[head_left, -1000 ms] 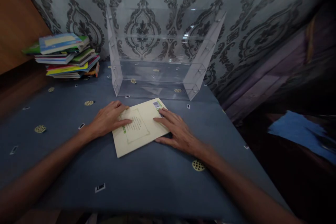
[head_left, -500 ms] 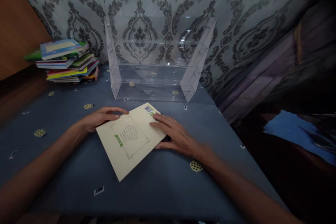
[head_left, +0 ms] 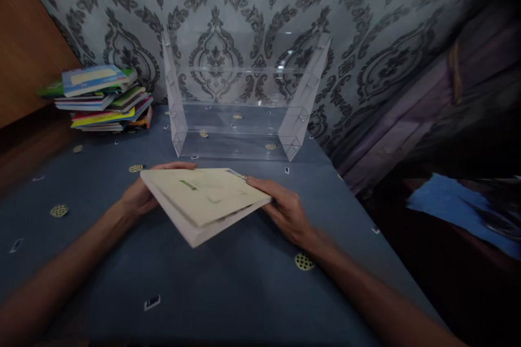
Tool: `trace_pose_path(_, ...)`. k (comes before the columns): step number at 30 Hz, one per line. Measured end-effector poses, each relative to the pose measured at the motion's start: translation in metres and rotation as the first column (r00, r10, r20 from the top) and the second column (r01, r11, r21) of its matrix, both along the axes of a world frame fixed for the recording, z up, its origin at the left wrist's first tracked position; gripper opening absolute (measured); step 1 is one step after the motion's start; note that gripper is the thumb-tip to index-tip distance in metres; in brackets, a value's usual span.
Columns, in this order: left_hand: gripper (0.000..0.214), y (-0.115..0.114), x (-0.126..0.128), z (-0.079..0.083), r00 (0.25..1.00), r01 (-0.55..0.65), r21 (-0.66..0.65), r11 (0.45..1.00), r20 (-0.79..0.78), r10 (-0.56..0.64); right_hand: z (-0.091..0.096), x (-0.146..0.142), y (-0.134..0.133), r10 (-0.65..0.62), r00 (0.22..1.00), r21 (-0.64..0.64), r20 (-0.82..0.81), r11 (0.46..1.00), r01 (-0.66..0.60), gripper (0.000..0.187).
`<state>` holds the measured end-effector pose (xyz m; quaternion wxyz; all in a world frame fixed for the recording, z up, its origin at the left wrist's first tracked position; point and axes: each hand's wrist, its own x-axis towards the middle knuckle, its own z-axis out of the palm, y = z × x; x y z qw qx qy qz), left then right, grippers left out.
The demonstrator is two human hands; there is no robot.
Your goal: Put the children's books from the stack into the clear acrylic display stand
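A cream paperback book (head_left: 211, 195) is raised at a tilt over the table, its near page edges showing and its printed cover facing up. My left hand (head_left: 142, 190) grips the book's left far side, with part of the fingers hidden beneath and behind it. On the right edge, my right hand (head_left: 285, 206) is closed on the book, thumb side along the top cover. Beyond the book stands a clear acrylic tiered rack (head_left: 232, 146), with nothing on its shelves.
A stack of books (head_left: 106, 97) sits at the back left beside a wooden panel (head_left: 32, 43). Patterned wallpaper rises behind the rack. Blue cloth (head_left: 459, 211) lies off the right side of the blue-grey table (head_left: 228, 298).
The book has been lifted and tilted, so its near page edges now show. Both hands have closed around its sides; earlier the right hand lay over the cover.
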<state>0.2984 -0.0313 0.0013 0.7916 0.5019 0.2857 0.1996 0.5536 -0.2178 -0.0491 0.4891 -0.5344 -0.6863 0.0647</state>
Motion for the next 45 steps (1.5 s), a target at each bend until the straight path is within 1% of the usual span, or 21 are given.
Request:
trace_pose_path(2, 0.035, -0.004, 0.000, 0.001, 0.998, -0.048, 0.088, 0.995, 0.045, 0.044, 0.005, -0.008, -0.002, -0.024, 0.993, -0.043, -0.113, 0.999, 0.020, 0.032)
trace_pose_path(4, 0.032, -0.008, 0.000, 0.000, 0.990, -0.123, 0.219, 0.968, 0.097, 0.104, 0.009, -0.019, -0.003, -0.046, 0.970, -0.119, -0.238, 0.993, 0.018, 0.029)
trace_pose_path(6, 0.029, -0.013, 0.003, -0.001, 0.985, -0.166, 0.344, 0.924, 0.106, 0.137, 0.012, -0.032, -0.003, -0.045, 0.919, -0.208, -0.391, 0.977, -0.041, 0.032)
trace_pose_path(7, 0.031, -0.016, 0.005, -0.002, 0.985, -0.170, 0.375, 0.911, 0.095, 0.145, 0.012, -0.039, -0.004, -0.031, 0.877, -0.250, -0.479, 0.963, -0.103, 0.035)
trace_pose_path(9, 0.038, -0.021, 0.012, -0.002, 0.982, -0.191, 0.346, 0.918, 0.071, 0.178, 0.013, -0.051, -0.004, 0.004, 0.766, -0.298, -0.643, 0.920, -0.255, 0.043)
trace_pose_path(11, 0.046, -0.026, 0.019, -0.003, 0.971, -0.240, 0.232, 0.943, 0.049, 0.235, 0.013, -0.060, -0.004, 0.038, 0.680, -0.313, -0.733, 0.868, -0.386, 0.046)
trace_pose_path(13, 0.049, -0.029, 0.024, -0.004, 0.963, -0.267, 0.143, 0.953, 0.013, 0.268, 0.014, -0.064, -0.004, 0.075, 0.652, -0.320, -0.755, 0.825, -0.466, 0.046)
trace_pose_path(14, 0.048, -0.028, 0.026, -0.004, 0.965, -0.259, 0.124, 0.958, -0.005, 0.261, 0.015, -0.064, -0.004, 0.090, 0.648, -0.321, -0.757, 0.812, -0.488, 0.046)
trace_pose_path(16, 0.046, -0.026, 0.028, -0.006, 0.977, -0.208, 0.129, 0.970, -0.025, 0.213, 0.014, -0.062, -0.002, 0.094, 0.634, -0.314, -0.767, 0.808, -0.499, 0.048)
trace_pose_path(18, 0.043, -0.020, 0.029, -0.007, 0.989, -0.128, 0.153, 0.980, -0.054, 0.138, 0.011, -0.057, 0.001, 0.056, 0.603, -0.291, -0.796, 0.838, -0.461, 0.048)
trace_pose_path(22, 0.040, -0.003, 0.031, -0.006, 0.986, 0.080, 0.176, 0.981, -0.157, -0.053, 0.004, -0.038, 0.010, -0.056, 0.528, -0.262, -0.847, 0.909, -0.323, 0.044)
trace_pose_path(25, 0.036, 0.013, 0.035, 0.000, 0.950, 0.241, 0.210, 0.947, -0.249, -0.187, 0.002, -0.021, 0.014, -0.133, 0.531, -0.273, -0.837, 0.942, -0.194, 0.036)
trace_pose_path(27, 0.033, 0.026, 0.040, 0.006, 0.909, 0.353, 0.285, 0.891, -0.330, -0.254, 0.002, -0.011, 0.016, -0.183, 0.554, -0.296, -0.812, 0.947, -0.121, 0.035)
trace_pose_path(29, 0.030, 0.037, 0.046, 0.012, 0.862, 0.456, 0.407, 0.791, -0.422, -0.280, 0.001, -0.006, 0.016, -0.219, 0.612, -0.337, -0.760, 0.938, -0.083, 0.034)
trace_pose_path(31, 0.029, 0.046, 0.054, 0.014, 0.818, 0.545, 0.533, 0.647, -0.507, -0.271, -0.001, -0.004, 0.015, -0.224, 0.696, -0.375, -0.682, 0.925, -0.069, 0.032)
trace_pose_path(33, 0.031, 0.050, 0.061, 0.011, 0.794, 0.593, 0.641, 0.487, -0.565, -0.224, -0.003, -0.005, 0.014, -0.225, 0.784, -0.396, -0.579, 0.918, -0.029, 0.030)
trace_pose_path(35, 0.033, 0.050, 0.066, 0.004, 0.799, 0.593, 0.729, 0.343, -0.585, -0.138, -0.004, -0.006, 0.012, -0.249, 0.858, -0.391, -0.450, 0.918, 0.061, 0.027)
trace_pose_path(37, 0.033, 0.045, 0.069, -0.006, 0.817, 0.565, 0.794, 0.224, -0.576, -0.019, -0.004, -0.006, 0.011, -0.284, 0.901, -0.383, -0.328, 0.912, 0.148, 0.024)
trace_pose_path(39, 0.034, 0.037, 0.071, -0.014, 0.823, 0.548, 0.825, 0.141, -0.562, 0.084, -0.004, -0.006, 0.009, -0.299, 0.921, -0.389, -0.249, 0.902, 0.187, 0.023)
trace_pose_path(41, 0.035, 0.029, 0.072, -0.019, 0.829, 0.531, 0.843, 0.081, -0.537, 0.153, -0.002, -0.006, 0.008, -0.296, 0.937, -0.393, -0.183, 0.896, 0.207, 0.023)
trace_pose_path(45, 0.038, 0.014, 0.074, -0.021, 0.856, 0.498, 0.866, -0.047, -0.482, 0.188, 0.003, -0.007, 0.007, -0.290, 0.956, -0.347, -0.041, 0.902, 0.258, 0.022)
